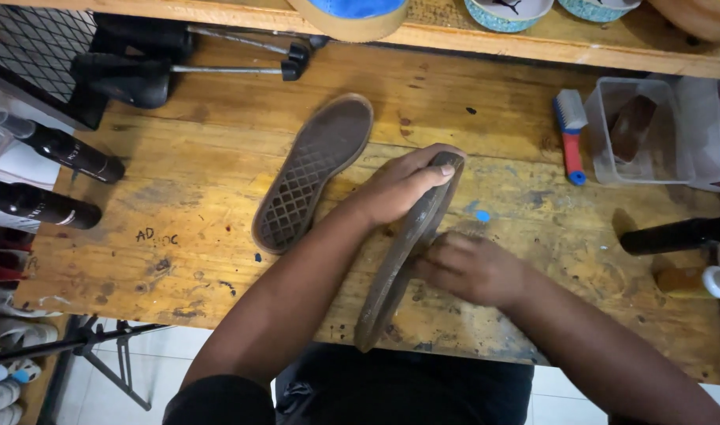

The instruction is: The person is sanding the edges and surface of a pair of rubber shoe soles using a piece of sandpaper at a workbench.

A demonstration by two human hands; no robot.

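My left hand (397,187) grips the far end of a worn brown shoe sole (391,275), which stands on its edge and runs from the middle of the wooden workbench (202,157) toward me. On the right side of that sole, my right hand (471,269) presses against it near its middle, fingers curled; whether it holds anything is hidden. A second brown sole (312,173) lies flat to the left, tread side up, showing a diamond grid pattern.
A blue-and-red brush (571,135) and a clear plastic tub (639,130) sit at the back right. Dark bottles (68,153) lie at the left edge, a black bottle (675,234) at the right. Black shoe stretchers (139,75) rest at the back left.
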